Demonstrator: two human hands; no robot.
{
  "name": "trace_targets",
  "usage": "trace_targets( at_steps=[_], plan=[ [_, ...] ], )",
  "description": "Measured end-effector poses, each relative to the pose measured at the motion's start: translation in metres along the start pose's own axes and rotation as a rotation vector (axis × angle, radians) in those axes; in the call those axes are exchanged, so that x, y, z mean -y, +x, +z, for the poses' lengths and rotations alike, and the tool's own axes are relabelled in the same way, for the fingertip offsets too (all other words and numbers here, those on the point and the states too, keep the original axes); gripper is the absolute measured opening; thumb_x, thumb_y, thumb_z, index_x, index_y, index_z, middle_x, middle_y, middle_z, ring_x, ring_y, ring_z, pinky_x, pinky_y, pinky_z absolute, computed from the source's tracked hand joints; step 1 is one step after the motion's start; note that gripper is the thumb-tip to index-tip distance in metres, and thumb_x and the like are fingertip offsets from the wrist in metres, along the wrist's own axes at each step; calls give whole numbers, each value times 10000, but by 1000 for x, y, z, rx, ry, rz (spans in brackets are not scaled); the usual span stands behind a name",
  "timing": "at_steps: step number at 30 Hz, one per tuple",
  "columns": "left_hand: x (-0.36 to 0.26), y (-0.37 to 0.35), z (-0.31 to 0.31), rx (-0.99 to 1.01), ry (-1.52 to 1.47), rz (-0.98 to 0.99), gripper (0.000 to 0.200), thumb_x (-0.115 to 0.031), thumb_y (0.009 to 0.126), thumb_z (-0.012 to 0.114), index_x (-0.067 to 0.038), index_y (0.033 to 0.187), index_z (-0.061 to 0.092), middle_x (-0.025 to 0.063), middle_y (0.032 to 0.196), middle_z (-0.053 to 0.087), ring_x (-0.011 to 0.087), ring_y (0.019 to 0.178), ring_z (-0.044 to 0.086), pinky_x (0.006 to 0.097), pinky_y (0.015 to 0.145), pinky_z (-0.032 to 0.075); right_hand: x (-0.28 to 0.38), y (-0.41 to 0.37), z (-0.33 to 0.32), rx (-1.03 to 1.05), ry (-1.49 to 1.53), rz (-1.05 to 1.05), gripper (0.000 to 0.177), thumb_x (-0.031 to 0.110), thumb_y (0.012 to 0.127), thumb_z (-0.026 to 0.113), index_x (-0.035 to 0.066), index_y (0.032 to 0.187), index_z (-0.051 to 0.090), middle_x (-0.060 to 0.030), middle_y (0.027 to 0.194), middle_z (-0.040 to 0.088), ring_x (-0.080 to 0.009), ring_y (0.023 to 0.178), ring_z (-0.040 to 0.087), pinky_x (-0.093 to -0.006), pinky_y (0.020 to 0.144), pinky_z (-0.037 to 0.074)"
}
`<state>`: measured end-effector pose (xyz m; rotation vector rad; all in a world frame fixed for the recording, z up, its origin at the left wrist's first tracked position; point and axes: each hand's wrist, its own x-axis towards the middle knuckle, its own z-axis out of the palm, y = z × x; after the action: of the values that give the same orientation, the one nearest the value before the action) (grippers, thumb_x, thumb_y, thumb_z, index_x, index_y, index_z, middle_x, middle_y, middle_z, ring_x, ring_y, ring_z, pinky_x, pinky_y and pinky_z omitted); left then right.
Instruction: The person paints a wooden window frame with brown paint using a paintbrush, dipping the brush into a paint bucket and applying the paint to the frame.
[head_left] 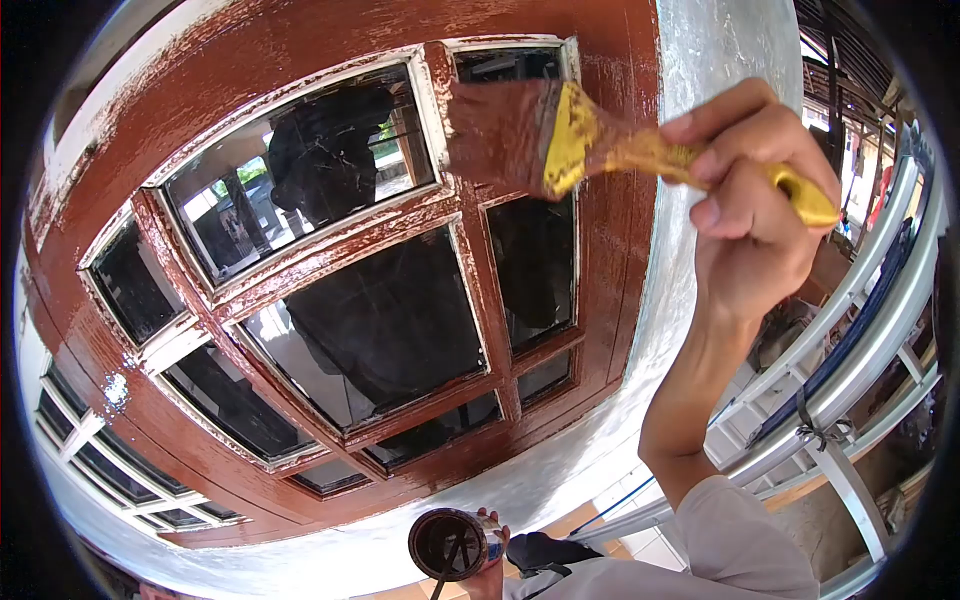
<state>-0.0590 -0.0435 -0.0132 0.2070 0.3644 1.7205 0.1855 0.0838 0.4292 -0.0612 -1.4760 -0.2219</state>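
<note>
My right hand (755, 185) is raised and wrapped round the yellow handle of a paintbrush (575, 140). Brown paint coats its bristles, which overlap the upright bar between the panes of the window frame (617, 130). Reddish-brown paint covers most of that wooden frame, while white patches show along the edges of several glass panes. Low in the view, my left hand (488, 570) grips a paint can (447, 545) from its right side. The can's mouth faces me, brown inside, with a dark stick (450, 565) leaning out over the rim.
Grey-white wall (690, 230) surrounds the window on the right and below. An aluminium ladder (850, 390) stands at my right, with a cord tied on it. Another white-barred window (95, 430) lies at far left. Floor tiles (640, 545) show below.
</note>
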Motion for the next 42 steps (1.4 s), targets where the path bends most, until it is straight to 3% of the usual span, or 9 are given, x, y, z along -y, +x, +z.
trace_targets(
  at_steps=[6, 10, 15, 17, 18, 25, 30, 32, 42],
  plan=[
    [0, 0, 4, 3, 20, 0, 667, -528, 817, 591, -114, 1327, 470, 230, 1364, 422, 422, 1298, 361, 575, 1031, 340, 23, -10, 11, 47, -108, 194, 108, 65, 486, 490, 11, 573, 524, -120, 580, 518, -194, 592, 526, -238, 529, 377],
    [-1, -2, 7, 1, 20, -2, 683, -533, 808, 600, -118, 1333, 465, 226, 1373, 413, 420, 1306, 352, 575, 1034, 339, 13, -5, -10, 64, 35, 145, 126, 93, 499, 514, -5, 578, 513, -150, 677, 541, -236, 684, 555, -265, 551, 408],
    [0, -1, 2, 46, 62, 15, 701, -529, 798, 614, -117, 1341, 451, 219, 1381, 406, 417, 1313, 346, 573, 1034, 341, 2, 5, 5, -24, 4, -161, 98, 50, 531, 522, -24, 594, 511, -161, 709, 551, -269, 732, 586, -319, 644, 493],
    [-1, -3, 7, 81, 65, 18, 703, -524, 796, 619, -117, 1343, 447, 220, 1381, 406, 416, 1315, 345, 572, 1033, 343, 11, 3, 12, 15, -110, -52, 91, 36, 529, 520, -26, 596, 518, -164, 700, 556, -267, 725, 589, -319, 641, 493],
    [-1, -2, 7, 83, 47, 11, 701, -521, 796, 619, -117, 1343, 448, 220, 1380, 406, 416, 1314, 345, 572, 1033, 344, 5, -1, 13, 18, -60, -130, 109, 30, 506, 521, -26, 598, 534, -168, 671, 560, -247, 677, 586, -285, 605, 457],
    [-1, -4, 5, 20, -9, -14, 681, -522, 807, 603, -116, 1334, 456, 217, 1369, 416, 415, 1306, 356, 575, 1023, 355, 25, -19, 5, 81, -45, 123, 124, 43, 480, 505, -19, 583, 536, -159, 639, 547, -206, 596, 555, -256, 588, 423],
    [1, -3, 1, -19, -30, 3, 676, -549, 816, 576, -109, 1318, 471, 223, 1356, 425, 415, 1294, 372, 579, 1016, 361, 17, 0, 8, -50, -83, -68, 132, 56, 519, 549, -28, 621, 542, -185, 712, 570, -268, 716, 590, -291, 643, 454],
    [-1, -2, 0, -24, -13, -9, 673, -555, 821, 566, -106, 1314, 475, 227, 1351, 428, 414, 1291, 376, 580, 1014, 364, 9, 6, 16, 1, -127, -172, 137, 57, 525, 557, -30, 631, 552, -192, 727, 581, -268, 723, 598, -292, 650, 460],
    [-1, -2, -1, -23, -65, -13, 658, -542, 818, 588, -109, 1303, 486, 238, 1334, 443, 426, 1278, 389, 592, 1018, 357, 39, -17, 16, 217, -179, -30, 172, 24, 502, 559, -9, 662, 613, -170, 761, 619, -172, 631, 586, -260, 567, 462]
  ],
)
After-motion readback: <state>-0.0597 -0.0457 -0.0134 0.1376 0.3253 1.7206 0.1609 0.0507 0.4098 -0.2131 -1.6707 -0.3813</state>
